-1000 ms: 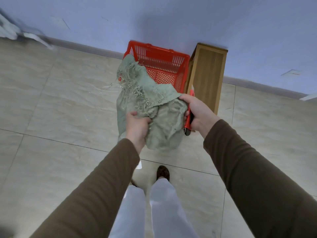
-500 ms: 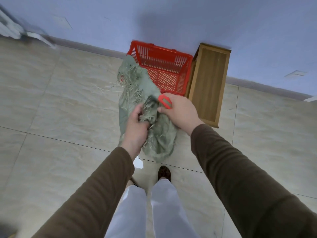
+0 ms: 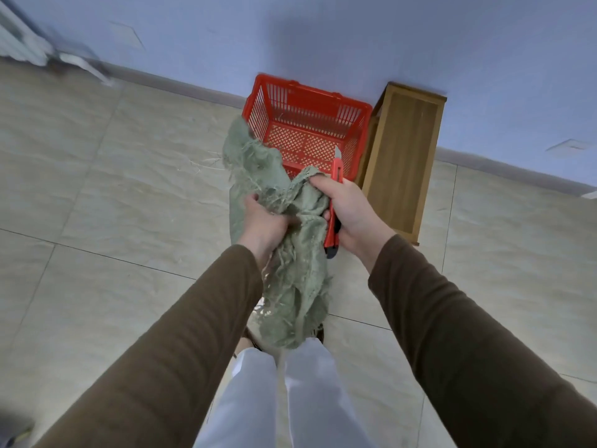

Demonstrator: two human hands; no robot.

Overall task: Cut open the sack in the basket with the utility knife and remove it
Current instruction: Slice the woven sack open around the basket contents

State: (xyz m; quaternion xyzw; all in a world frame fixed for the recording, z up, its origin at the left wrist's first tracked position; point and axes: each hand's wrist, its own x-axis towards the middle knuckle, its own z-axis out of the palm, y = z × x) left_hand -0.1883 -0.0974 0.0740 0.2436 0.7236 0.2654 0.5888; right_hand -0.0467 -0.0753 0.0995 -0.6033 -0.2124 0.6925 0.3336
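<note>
A frayed green woven sack (image 3: 292, 286) hangs crumpled in front of me, outside the red plastic basket (image 3: 307, 101), which stands on the floor against the wall. My left hand (image 3: 263, 223) grips the sack's bunched middle. My right hand (image 3: 350, 210) pinches the sack's upper edge and also holds the red utility knife (image 3: 336, 195), blade tip pointing up toward the basket. The sack's lower end dangles over my legs.
A wooden cabinet (image 3: 403, 160) stands right of the basket against the blue wall. Beige floor tiles spread all around. A white object (image 3: 22, 43) lies at the far left by the wall. My white trousers and a shoe show below.
The sack has been gathered further and hangs lower. My right hand shifted from over the bunch to its upper right edge, and the knife now points upward.
</note>
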